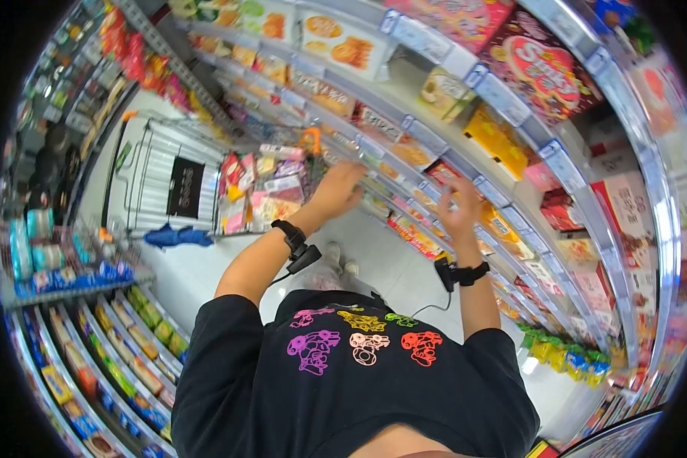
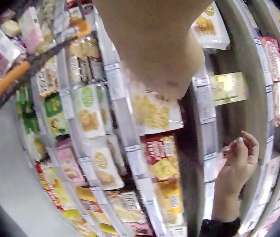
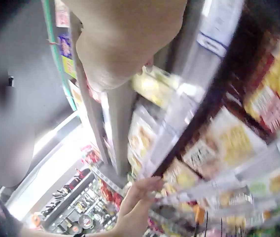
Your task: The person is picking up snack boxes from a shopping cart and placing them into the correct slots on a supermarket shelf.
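We see a person in a black printed T-shirt (image 1: 359, 382) standing at a shop's snack shelves (image 1: 511, 103), both arms stretched toward the packets. The left hand (image 1: 338, 187) reaches over the far end of a loaded shopping cart (image 1: 263, 191) to the shelf edge just beyond its fingertips; the cart's orange handle (image 1: 310, 139) sits just above that hand. From the right wrist camera the left hand (image 3: 139, 197) shows with fingers extended and relaxed, its tips touching the shelf rail among cracker packets (image 3: 179, 175), nothing clasped in it. In the left wrist view only the heel of that hand fills the top of the picture, with biscuit boxes (image 2: 155, 111) directly beneath it and a red-and-yellow packet (image 2: 162, 158) below those.

The right hand (image 1: 459, 208) is raised at a shelf farther to the person's right, well apart from the left. Seen from the left wrist camera, the right hand (image 2: 239, 165) has its fingers bent inward and its fingertips drawn together at the shelf front; whether they pinch something small, we cannot tell. Just past its fingertips lie yellow packets (image 1: 500, 141) and, above them, a large red box (image 1: 538, 65) with a pink heart-shaped label.

The packets nearest both hands are flat, glossy, mostly yellow, red and white, printed with pictures of biscuits, standing in tight rows behind white price strips. Behind the person, another rack (image 1: 107, 343) carries green and blue goods.
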A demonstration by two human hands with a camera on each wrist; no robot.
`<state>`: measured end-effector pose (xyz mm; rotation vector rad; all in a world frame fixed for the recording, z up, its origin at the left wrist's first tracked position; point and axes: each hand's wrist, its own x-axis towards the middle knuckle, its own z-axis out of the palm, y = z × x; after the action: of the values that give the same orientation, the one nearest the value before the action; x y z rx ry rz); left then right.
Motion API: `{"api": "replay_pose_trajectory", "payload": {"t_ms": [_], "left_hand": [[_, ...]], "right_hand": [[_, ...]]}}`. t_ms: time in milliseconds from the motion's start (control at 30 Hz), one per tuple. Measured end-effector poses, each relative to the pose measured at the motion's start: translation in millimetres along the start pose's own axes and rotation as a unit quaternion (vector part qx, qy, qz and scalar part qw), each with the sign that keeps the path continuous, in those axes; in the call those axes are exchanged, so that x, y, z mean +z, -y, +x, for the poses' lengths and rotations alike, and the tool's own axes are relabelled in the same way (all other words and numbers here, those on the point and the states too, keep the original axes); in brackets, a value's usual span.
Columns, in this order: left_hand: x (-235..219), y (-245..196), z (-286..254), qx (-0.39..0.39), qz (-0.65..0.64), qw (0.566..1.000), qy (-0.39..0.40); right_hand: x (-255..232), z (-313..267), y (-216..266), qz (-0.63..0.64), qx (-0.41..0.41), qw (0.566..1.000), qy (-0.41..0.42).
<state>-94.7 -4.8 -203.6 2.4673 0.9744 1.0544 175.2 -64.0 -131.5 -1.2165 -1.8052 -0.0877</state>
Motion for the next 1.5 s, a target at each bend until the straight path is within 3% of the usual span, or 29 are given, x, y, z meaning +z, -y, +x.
{"api": "replay_pose_trajectory", "payload": {"t_ms": [67,167,267,367,467,567,600,700,733,767,800,833,900,967,1000,1100,1133,1233,1333,1433,1500], "left_hand": [[2.6,11.4,-41.5,0.028,0.023,0.993,0.114],[-22.4,40.2,-94.3,-0.095,0.042,0.976,0.192],[-46.7,70.4,-147.2,-0.300,0.081,0.936,0.168],[-68.9,94.0,-193.8,-0.400,0.122,0.902,0.107],[-85.6,120.7,-244.0,-0.510,0.111,0.836,0.172],[-107.0,143.8,-249.4,-0.561,0.151,0.777,0.240],[-99.0,164.8,-258.4,-0.553,0.159,0.786,0.226],[-82.6,228.4,-269.4,-0.554,0.064,0.778,0.289],[-99.5,220.5,-240.1,-0.588,0.054,0.761,0.267],[-104.1,236.7,-247.1,-0.594,0.044,0.756,0.271],[-97.1,254.1,-249.7,-0.599,0.029,0.753,0.272],[-90.4,270.9,-253.6,-0.604,0.013,0.748,0.274],[-89.2,293.3,-275.4,-0.693,-0.003,0.678,0.244],[-83.6,316.1,-307.1,-0.744,-0.014,0.628,0.227],[-95.6,318.6,-302.0,-0.765,-0.085,0.594,0.236],[-39.1,351.8,-389.0,-0.774,-0.231,0.578,0.116],[-60.1,340.3,-361.7,-0.809,-0.212,0.530,0.140],[-61.4,335.2,-377.1,-0.816,-0.302,0.485,0.092],[-44.6,336.7,-407.5,-0.807,-0.387,0.445,0.036],[-14.8,344.3,-437.2,-0.790,-0.450,0.415,-0.013],[21.0,352.6,-470.9,-0.778,-0.475,0.409,-0.035]], "right_hand": [[41.6,-40.0,7.2,0.061,0.022,0.989,0.131],[88.7,-76.5,39.2,0.122,0.003,0.950,0.289],[120.9,-85.7,69.6,0.197,0.003,0.896,0.397],[157.2,-73.1,85.7,0.218,-0.040,0.862,0.456],[197.2,-58.9,114.3,0.276,0.032,0.845,0.458],[251.3,-57.0,129.3,0.290,0.036,0.826,0.482],[269.4,-59.3,130.5,0.296,0.076,0.817,0.489],[331.0,-68.8,138.8,0.310,0.225,0.769,0.512],[351.6,-71.2,136.9,0.306,0.290,0.741,0.523],[374.4,-75.1,141.0,0.303,0.353,0.708,0.531],[404.1,-99.4,129.0,0.365,0.472,0.620,0.509],[429.0,-108.4,119.0,0.349,0.506,0.588,0.526],[470.1,-118.1,115.2,0.323,0.581,0.510,0.546],[497.3,-122.0,121.9,0.286,0.599,0.492,0.564],[512.2,-130.5,121.0,0.251,0.577,0.509,0.587],[526.0,-119.1,152.8,0.361,0.649,0.451,0.495],[530.5,-112.4,159.7,0.361,0.664,0.391,0.524],[546.9,-105.0,178.2,0.330,0.645,0.373,0.579],[559.5,-107.6,185.3,0.311,0.688,0.317,0.574],[559.2,-161.9,170.1,0.469,0.337,0.504,0.642],[563.3,-120.7,199.1,0.374,0.571,0.394,0.616]]}}
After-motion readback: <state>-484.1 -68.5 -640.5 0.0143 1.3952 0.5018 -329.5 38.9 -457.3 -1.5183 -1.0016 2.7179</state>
